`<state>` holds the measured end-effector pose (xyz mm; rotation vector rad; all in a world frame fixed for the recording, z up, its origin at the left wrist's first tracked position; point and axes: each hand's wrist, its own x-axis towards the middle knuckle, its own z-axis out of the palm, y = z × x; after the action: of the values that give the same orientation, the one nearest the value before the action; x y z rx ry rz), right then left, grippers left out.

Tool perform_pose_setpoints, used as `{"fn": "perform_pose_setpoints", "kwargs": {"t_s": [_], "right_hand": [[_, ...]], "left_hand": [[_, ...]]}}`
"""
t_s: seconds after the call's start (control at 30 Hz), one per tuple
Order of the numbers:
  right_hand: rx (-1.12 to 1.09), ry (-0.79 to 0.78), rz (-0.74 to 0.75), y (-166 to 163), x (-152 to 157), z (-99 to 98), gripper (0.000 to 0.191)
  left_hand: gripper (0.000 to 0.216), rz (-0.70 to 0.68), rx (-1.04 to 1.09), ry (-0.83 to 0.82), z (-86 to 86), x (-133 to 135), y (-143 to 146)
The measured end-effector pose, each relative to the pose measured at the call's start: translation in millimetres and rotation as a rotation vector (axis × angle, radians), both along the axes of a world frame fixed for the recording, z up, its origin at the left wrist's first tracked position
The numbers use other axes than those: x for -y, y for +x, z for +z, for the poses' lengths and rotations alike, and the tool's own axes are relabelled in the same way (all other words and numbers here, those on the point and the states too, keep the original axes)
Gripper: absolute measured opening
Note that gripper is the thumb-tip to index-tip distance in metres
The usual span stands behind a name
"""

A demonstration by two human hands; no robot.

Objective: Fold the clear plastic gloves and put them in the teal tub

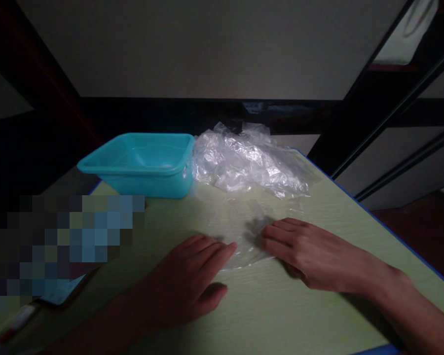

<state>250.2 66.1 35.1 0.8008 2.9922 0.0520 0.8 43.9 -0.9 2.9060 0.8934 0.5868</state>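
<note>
A clear plastic bag (pixel 240 231) lies spread nearly flat on the light green tabletop, between my two hands. My left hand (pixel 192 276) rests at its left edge, fingers stretched out and thumb apart; nothing is gripped in it. On the bag's right side lies my right hand (pixel 303 251), its fingers slightly bent and touching the film, with its thumb mostly hidden underneath. Just beyond the flat bag is a heap of crumpled clear plastic bags (pixel 247 160).
A turquoise plastic basin (pixel 151 180) stands at the back left, against the heap. A blurred-out object (pixel 74 251) lies at the left, near a red and white pen-like item (pixel 17 323). Blue edging (pixel 377 222) borders the table (pixel 266 315); a panelled wall (pixel 207 49) rises behind.
</note>
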Motion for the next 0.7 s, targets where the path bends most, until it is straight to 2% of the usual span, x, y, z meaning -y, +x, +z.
{"fn": "perform_pose_setpoints", "kwargs": {"t_s": [0.1, 0.27, 0.53, 0.7], "right_hand": [[-0.062, 0.018, 0.032, 4.3, -5.4, -1.9, 0.020], [-0.196, -0.003, 0.067, 11.5, -12.0, -2.5, 0.031], [-0.359, -0.109, -0.058, 16.1, -11.9, 3.0, 0.033], [-0.431, -0.132, -0.081, 14.2, -10.8, 4.6, 0.034]], "left_hand": [[0.044, -0.008, 0.005, 0.002, -1.6, 0.2, -0.8], [0.042, 0.016, 0.029, 0.031, -3.2, -0.2, -1.3], [0.025, 0.068, 0.091, 0.009, -6.2, -4.4, -0.2], [0.020, 0.114, 0.191, 0.016, -10.9, -8.3, -0.6]]}}
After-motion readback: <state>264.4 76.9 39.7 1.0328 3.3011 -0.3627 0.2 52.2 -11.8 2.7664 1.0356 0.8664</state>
